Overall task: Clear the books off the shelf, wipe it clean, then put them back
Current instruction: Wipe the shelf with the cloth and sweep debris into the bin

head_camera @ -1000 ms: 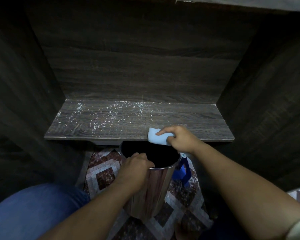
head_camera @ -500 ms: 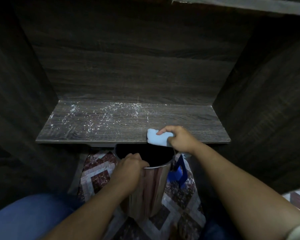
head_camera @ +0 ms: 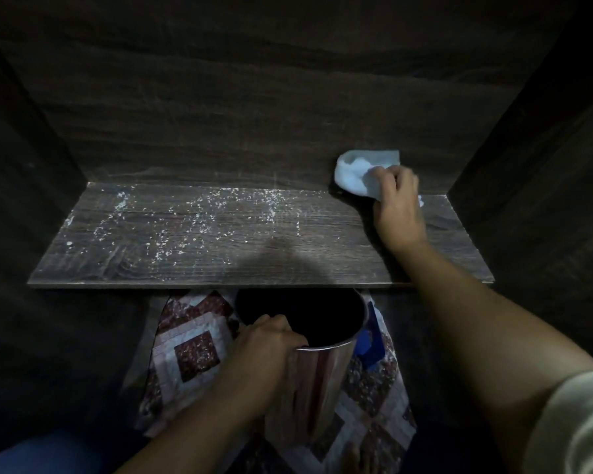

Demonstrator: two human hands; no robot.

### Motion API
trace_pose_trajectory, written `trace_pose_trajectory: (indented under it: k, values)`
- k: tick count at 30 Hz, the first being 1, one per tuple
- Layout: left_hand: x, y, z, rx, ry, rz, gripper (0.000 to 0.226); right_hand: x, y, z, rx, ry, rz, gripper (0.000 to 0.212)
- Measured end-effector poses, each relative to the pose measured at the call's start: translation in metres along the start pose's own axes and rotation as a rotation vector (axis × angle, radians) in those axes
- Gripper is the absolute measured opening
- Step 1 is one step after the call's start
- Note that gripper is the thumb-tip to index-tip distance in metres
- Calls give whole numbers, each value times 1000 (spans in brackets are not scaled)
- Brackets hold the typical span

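The dark wooden shelf (head_camera: 220,261) holds no books and is sprinkled with white crumbs over its left and middle parts. My right hand (head_camera: 396,206) grips a light blue cloth (head_camera: 360,176) at the shelf's back right corner, against the back wall. My left hand (head_camera: 264,350) holds the rim of a shiny metal bin (head_camera: 319,378) that stands just below the shelf's front edge, its dark mouth facing up.
Dark wooden side walls (head_camera: 541,186) and a back panel (head_camera: 254,124) close in the shelf. Below lies a patterned tile floor (head_camera: 192,350), with a blue object (head_camera: 370,340) partly hidden behind the bin. A blue-clad knee (head_camera: 42,453) shows at the bottom left.
My right hand carried the cloth from the shelf's front edge above the bin to the back right corner. My left hand kept hold of the bin's rim.
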State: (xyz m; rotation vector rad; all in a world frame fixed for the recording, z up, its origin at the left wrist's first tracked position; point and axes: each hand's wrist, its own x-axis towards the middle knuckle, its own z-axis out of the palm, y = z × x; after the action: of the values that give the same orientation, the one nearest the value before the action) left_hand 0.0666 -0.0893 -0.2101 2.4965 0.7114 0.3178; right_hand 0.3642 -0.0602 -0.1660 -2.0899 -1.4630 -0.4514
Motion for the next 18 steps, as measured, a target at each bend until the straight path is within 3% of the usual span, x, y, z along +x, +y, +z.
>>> trace_pose_trajectory:
  k: [2,5,10,15,18]
  values:
    - [1,-5,4,-7,-1,-9,23,9,7,7,-136,-58,-28,27]
    - [5,-7,10,-12,7,14,19,19,8,20,-221,-118,-6,18]
    - [9,-13,18,-9,-17,-18,20,17,3,20,-186,-226,-4,31]
    - [13,-12,21,18,-21,20,21,15,8,18,-211,-91,-196,36]
    - [13,-17,17,-38,-17,12,15,24,3,23,-113,-163,-276,37]
